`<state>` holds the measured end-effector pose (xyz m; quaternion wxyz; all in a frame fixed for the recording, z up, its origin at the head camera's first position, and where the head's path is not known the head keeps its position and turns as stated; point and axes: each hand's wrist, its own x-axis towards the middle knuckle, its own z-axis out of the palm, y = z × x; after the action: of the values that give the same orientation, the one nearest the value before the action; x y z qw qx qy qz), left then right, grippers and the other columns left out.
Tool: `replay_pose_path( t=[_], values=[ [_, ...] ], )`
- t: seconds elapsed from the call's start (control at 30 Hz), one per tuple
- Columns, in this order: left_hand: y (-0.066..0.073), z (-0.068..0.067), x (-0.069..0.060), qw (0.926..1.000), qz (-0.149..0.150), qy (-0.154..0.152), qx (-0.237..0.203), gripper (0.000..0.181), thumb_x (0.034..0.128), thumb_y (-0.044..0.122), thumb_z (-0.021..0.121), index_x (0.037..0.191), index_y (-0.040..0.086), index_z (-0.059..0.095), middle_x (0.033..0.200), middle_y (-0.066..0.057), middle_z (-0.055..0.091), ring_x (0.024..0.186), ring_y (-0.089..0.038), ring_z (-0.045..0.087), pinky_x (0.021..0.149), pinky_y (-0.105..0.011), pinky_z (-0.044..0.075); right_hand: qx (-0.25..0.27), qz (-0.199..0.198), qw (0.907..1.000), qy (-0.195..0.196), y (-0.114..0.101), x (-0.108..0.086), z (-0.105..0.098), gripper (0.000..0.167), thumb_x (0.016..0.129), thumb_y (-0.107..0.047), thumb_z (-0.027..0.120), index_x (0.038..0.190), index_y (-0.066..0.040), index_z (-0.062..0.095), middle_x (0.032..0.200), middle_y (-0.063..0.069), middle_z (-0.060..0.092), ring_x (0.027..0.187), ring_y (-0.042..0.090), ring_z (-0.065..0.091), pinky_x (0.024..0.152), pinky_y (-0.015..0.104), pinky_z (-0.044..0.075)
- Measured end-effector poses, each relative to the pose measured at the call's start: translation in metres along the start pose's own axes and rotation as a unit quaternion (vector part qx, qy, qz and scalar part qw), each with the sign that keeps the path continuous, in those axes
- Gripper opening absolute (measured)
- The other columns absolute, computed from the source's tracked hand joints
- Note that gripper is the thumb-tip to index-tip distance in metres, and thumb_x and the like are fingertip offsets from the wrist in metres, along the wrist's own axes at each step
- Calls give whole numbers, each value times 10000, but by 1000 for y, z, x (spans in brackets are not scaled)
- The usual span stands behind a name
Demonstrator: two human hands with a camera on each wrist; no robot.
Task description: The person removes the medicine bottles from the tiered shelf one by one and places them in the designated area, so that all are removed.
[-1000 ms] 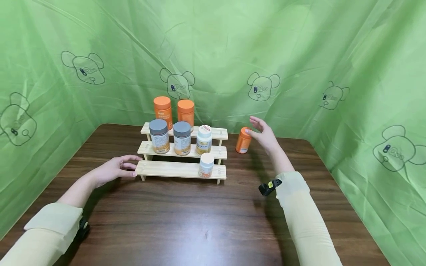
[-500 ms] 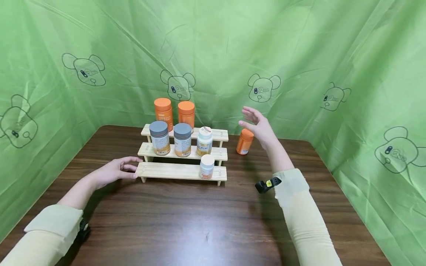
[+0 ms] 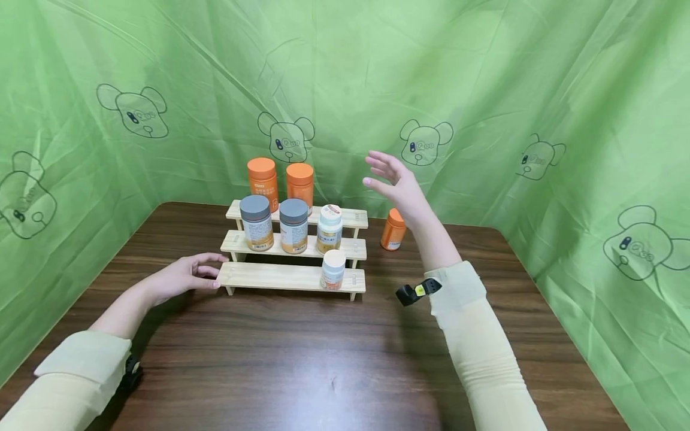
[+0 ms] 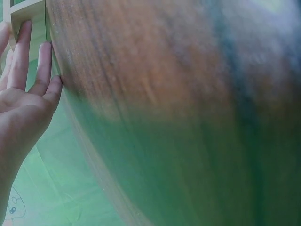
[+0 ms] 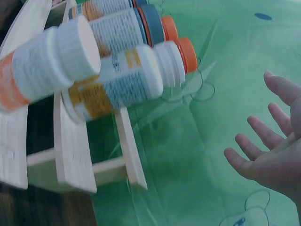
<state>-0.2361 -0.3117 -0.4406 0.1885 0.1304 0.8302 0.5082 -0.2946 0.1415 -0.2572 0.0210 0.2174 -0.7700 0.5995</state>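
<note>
My left hand is at the left end of the three-tier wooden display rack, fingertips touching its lowest shelf. In the left wrist view, its fingers look fairly straight against the pale wood. My right hand hovers in the air beyond the rack's right end, fingers spread and holding nothing. Below and right of it an orange bottle stands upright on the table. On the rack are two orange-capped bottles on top, two grey-capped jars and a white bottle mid-tier, and a small white bottle on the lowest.
The dark wood-grain table extends in front of the rack. Green fabric with bear-head drawings hangs behind and at both sides. A black strap device sits at my right wrist.
My right hand has left the orange bottle, moving up and to the left through the air. The bottle stays standing on the table. My left hand keeps its place at the rack.
</note>
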Motion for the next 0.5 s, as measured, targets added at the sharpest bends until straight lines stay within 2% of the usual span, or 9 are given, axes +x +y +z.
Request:
replay_pose_path(
  t=[0.13, 0.27, 0.5],
  values=[
    [0, -1, -1, 9999, 114, -13, 30, 683, 846, 193, 707, 1399, 8, 352, 1163, -171, 647, 1000, -84, 625, 823, -183, 438, 17, -137, 9999, -101, -13, 4, 15, 616, 856, -138, 687, 1412, -165, 421, 1436, 30, 456, 1325, 251, 395, 1051, 437, 343],
    [0, -2, -1, 9997, 245, -23, 36, 668, 856, 171, 695, 1393, -17, 345, 1151, -173, 652, 999, -91, 628, 816, -182, 446, 7, -200, 9995, -252, -20, 9, 29, 610, 860, -127, 683, 1410, -159, 422, 1432, 15, 460, 1299, 205, 423, 1040, 415, 360],
    [-4, -2, 0, 9998, 178, -2, -50, 655, 847, 175, 706, 1384, 17, 366, 1139, -130, 665, 999, -82, 627, 818, -191, 454, 38, -88, 9986, -516, -26, 21, 51, 620, 857, -145, 693, 1413, -161, 420, 1443, 32, 447, 1289, 192, 430, 1018, 400, 385]
  ],
)
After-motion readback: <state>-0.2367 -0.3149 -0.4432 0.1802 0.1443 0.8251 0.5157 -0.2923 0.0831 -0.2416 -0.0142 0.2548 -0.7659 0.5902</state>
